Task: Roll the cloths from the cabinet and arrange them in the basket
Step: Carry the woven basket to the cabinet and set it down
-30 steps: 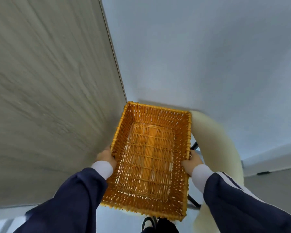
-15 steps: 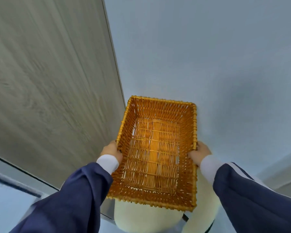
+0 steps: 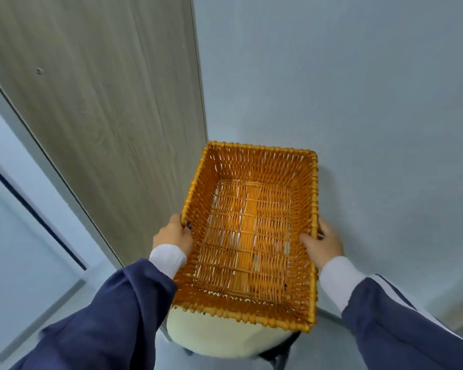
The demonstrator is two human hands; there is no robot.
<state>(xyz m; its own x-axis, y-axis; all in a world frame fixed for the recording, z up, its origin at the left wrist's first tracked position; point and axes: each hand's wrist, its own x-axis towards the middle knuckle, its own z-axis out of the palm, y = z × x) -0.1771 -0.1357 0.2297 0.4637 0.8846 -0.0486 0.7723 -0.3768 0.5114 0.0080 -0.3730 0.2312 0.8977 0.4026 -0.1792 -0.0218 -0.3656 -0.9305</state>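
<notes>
Over stool [image 3: 219, 340], basket [image 3: 251, 156], left hand [image 3: 173, 236], right hand [image 3: 324, 244] gripping sides

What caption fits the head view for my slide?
Both hands, left hand and right hand, grip an empty wicker basket above a cream stool.

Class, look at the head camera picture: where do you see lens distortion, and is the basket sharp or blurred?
Head view: the wide lens makes the wooden panel lean and splay outward; the basket weave is sharp, held by the left hand and right hand; light is soft and even, without glare.
</notes>
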